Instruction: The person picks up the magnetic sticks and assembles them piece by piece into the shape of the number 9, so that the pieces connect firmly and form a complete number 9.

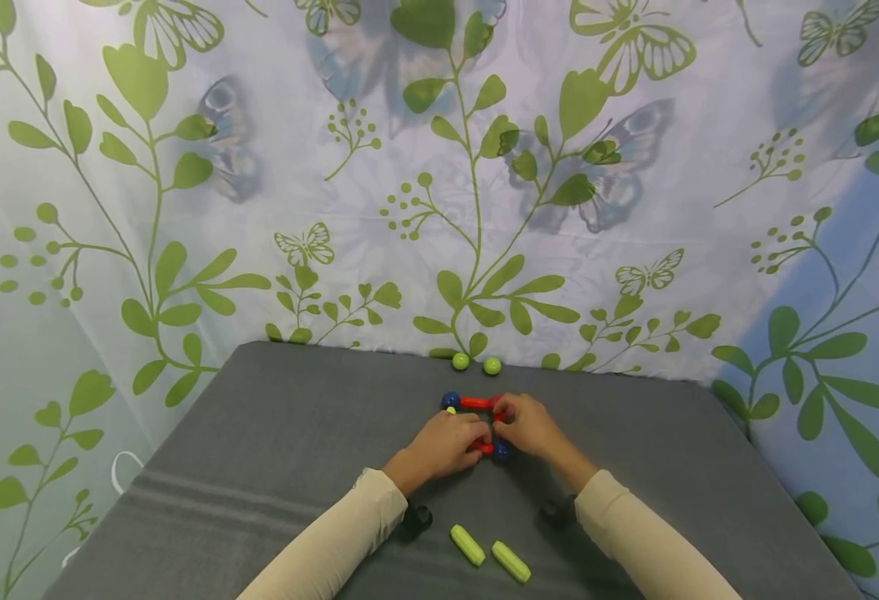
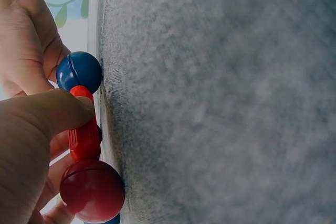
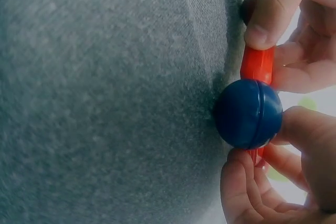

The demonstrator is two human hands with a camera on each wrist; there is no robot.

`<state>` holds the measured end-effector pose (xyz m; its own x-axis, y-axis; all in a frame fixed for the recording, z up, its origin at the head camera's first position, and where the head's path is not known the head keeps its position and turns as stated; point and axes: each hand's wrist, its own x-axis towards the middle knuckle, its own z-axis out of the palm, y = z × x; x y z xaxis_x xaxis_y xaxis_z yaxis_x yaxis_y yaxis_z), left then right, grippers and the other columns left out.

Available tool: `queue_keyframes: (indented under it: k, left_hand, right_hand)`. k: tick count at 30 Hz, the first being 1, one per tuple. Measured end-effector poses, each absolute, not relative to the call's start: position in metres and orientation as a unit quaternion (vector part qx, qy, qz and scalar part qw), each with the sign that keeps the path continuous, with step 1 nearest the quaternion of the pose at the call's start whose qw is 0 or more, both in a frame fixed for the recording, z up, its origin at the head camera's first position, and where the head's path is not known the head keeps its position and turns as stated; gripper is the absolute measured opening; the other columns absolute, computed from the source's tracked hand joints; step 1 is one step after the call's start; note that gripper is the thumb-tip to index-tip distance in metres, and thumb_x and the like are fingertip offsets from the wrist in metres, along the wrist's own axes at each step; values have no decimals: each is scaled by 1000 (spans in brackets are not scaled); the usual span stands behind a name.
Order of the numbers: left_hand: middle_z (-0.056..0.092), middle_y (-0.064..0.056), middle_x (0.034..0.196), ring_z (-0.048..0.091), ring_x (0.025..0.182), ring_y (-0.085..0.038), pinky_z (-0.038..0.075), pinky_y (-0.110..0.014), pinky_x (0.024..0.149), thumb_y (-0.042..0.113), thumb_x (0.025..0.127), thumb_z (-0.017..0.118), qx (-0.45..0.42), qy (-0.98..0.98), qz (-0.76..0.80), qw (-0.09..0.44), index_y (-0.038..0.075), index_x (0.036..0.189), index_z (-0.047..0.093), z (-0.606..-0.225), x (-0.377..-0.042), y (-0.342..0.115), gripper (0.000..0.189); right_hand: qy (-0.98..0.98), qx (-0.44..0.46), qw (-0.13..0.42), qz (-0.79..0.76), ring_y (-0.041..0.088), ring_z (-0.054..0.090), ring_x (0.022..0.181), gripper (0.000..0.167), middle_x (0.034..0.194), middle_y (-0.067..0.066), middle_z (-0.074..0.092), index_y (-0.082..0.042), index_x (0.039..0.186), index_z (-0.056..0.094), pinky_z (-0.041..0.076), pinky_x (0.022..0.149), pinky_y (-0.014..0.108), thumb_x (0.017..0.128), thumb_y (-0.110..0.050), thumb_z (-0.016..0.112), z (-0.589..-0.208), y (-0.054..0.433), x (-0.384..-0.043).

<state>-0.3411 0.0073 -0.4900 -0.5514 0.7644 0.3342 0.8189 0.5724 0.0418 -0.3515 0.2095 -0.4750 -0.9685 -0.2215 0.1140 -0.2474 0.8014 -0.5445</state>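
A frame of magnetic rods and balls lies on the grey table between both hands. My left hand (image 1: pixel 450 442) pinches the red near-side rod (image 2: pixel 84 139), thumb on top. That rod runs between a blue ball (image 3: pixel 248 114) and a dark red ball (image 2: pixel 92 191). My right hand (image 1: pixel 526 425) grips the red right-side rod (image 1: pixel 498 418), its fingers close by the same blue ball. Along the far side, a red rod (image 1: pixel 474 403) joins another blue ball (image 1: pixel 451 400) to a red ball partly behind the right fingers. The left hand hides most of a yellow-green piece (image 1: pixel 451 410).
Two yellow-green balls (image 1: pixel 491 366) sit at the back edge, by the leaf-print curtain (image 1: pixel 379 167). Two yellow-green rods (image 1: pixel 467 545) lie on the grey table (image 1: pixel 274 433) nearer the body, between the forearms.
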Motion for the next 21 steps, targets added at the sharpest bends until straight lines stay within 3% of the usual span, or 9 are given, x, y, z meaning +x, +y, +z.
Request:
queue_keyframes:
  k: [21]
  left_hand:
    - [59,7,89,53,72,-8,45,-25,68,23,88,78,-449,-877,-100,140,20,98,71,-488,-339,7,14]
  right_hand:
    - [-948,97,14,304,19,55,78,17,85,3,59,-10,98,69,47,71,39,84,-9,78,-479,208,-349]
